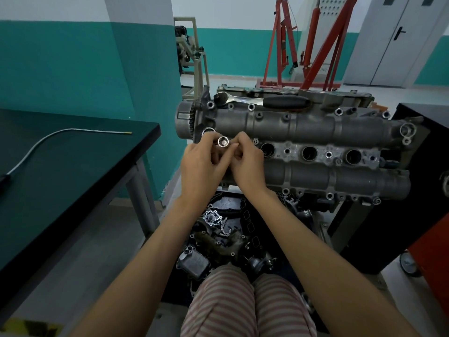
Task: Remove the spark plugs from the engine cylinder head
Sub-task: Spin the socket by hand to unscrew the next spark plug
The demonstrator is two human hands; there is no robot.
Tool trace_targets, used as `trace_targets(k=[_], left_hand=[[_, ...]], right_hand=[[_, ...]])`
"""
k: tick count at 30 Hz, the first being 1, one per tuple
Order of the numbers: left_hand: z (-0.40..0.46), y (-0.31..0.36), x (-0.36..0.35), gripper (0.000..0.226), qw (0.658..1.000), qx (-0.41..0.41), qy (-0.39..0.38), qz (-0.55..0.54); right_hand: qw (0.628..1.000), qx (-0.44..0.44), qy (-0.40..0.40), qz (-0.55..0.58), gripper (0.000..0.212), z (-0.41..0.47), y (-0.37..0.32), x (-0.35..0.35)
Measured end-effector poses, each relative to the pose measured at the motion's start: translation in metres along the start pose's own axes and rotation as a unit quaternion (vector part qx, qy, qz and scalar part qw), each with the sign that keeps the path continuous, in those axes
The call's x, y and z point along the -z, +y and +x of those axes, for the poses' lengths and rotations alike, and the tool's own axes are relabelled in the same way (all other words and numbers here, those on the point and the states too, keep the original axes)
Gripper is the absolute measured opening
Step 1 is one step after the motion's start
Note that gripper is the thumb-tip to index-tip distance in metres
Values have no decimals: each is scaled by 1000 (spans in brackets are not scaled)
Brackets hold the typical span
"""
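Both hands meet just in front of the grey cast-aluminium cylinder head [303, 132], at its left end. The left hand [201, 161] curls round a short chrome socket [223, 141], open end up; the right hand [245, 161] pinches at its side, fingers bent. No spark plug is visible: 3 dark round plug wells [309, 153] show in the head's middle channel, their depths unreadable. The chrome ratchet with black grip [262, 101] lies along the head's far edge. Best practice, I judge: seat the socket squarely and keep it vertical in the well.
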State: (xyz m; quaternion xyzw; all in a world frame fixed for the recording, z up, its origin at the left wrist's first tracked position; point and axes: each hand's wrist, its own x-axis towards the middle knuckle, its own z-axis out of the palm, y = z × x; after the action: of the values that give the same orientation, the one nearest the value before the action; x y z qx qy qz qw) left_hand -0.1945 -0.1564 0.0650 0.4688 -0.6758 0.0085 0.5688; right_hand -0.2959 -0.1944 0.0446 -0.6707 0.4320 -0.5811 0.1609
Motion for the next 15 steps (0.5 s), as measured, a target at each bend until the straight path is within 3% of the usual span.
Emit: trace_targets(k=[3, 6, 10, 15], left_hand=[[0, 0, 3, 30, 999, -24, -14, 25], [0, -3, 4, 15, 999, -34, -2, 23], [4, -2, -3, 33, 999, 24, 28, 16], [5, 2, -3, 31, 999, 9, 27, 15]], right_hand=[[1000, 27, -4, 0, 17, -3, 1, 2], [999, 44, -17, -12, 8, -3, 2, 1], [996, 71, -38, -41, 17, -2, 4, 2], [1000, -17, -18, -5, 29, 0, 1, -2]])
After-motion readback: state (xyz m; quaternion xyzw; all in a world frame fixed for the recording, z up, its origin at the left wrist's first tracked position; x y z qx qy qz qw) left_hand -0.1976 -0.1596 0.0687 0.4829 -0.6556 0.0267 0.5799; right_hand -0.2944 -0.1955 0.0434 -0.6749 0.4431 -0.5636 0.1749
